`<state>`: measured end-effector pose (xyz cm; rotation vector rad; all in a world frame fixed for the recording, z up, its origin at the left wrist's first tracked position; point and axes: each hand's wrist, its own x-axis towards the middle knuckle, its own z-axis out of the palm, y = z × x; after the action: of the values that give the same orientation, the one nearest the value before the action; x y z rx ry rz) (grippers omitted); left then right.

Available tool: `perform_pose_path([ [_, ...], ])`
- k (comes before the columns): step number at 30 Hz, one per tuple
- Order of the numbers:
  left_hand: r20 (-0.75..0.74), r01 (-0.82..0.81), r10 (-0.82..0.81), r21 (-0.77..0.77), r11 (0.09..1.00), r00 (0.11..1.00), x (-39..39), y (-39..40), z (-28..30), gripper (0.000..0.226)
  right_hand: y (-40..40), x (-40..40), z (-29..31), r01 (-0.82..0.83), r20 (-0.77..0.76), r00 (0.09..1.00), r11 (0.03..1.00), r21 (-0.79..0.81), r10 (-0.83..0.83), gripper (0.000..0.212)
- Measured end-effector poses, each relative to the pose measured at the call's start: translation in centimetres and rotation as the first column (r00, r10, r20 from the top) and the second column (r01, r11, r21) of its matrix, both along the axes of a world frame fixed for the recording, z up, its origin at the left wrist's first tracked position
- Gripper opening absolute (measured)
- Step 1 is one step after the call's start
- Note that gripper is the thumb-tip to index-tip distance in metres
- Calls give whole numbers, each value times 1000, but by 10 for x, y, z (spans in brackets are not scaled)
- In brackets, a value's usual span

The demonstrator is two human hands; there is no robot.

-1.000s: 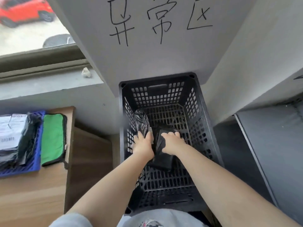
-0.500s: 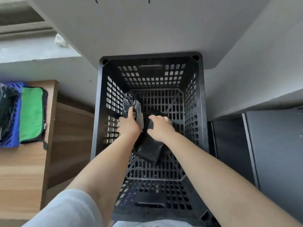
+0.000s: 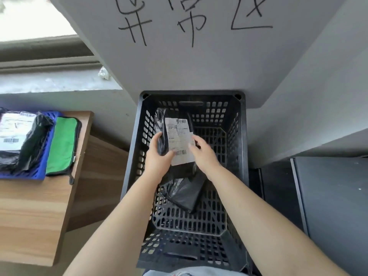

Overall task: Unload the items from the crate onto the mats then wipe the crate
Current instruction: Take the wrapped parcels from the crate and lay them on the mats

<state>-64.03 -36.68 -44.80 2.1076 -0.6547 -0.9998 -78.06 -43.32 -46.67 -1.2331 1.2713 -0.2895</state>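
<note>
A black slotted crate [image 3: 242, 136] stands on the floor below me. Above its inside I hold a black parcel with a white shipping label [image 3: 178, 134]. My left hand [image 3: 158, 156] grips the parcel's left lower edge. My right hand [image 3: 203, 154] holds its right side, fingers on the label's edge. A second black parcel [image 3: 185, 193] lies on the crate's bottom under my hands. On the wooden table [image 3: 29, 216] at left lies a blue mat [image 3: 44, 156] with black labelled parcels [image 3: 18, 136] on it.
A green cloth [image 3: 61, 146] with a black border lies on the table beside the blue mat. A grey wall with black handwritten characters rises behind the crate. A dark cabinet [image 3: 328, 206] stands to the right. A window ledge runs along the upper left.
Both hands have lifted a labelled black parcel up from the crate's bottom; its white label now faces me. The other parcel stays on the bottom. The camera has tilted upward.
</note>
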Motion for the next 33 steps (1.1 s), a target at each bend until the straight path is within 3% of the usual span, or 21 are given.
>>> perform_pose_path([
  [3,-347,-251,241,17,968,906,-6,13,23,62,0,-13,20,147,162,976,989,9,-146,49],
  [6,-475,-340,307,18,940,825,-3,25,30,70,2,-24,29,163,236,954,979,120,-188,52],
  [11,-512,-281,213,-58,958,832,-5,37,50,70,22,-29,32,170,298,922,951,259,-246,49],
  [17,-451,-204,116,-152,967,885,-11,60,70,69,35,-20,54,321,300,889,938,131,-346,30],
  [22,-460,-305,181,-210,929,869,-4,87,81,63,44,3,75,264,358,899,964,20,-253,15],
  [28,-483,-432,270,-263,863,833,20,138,85,57,81,44,90,117,407,908,993,-12,-102,14],
  [33,-482,-533,360,-291,794,799,56,199,88,62,127,94,108,-14,499,865,993,114,-45,8],
])
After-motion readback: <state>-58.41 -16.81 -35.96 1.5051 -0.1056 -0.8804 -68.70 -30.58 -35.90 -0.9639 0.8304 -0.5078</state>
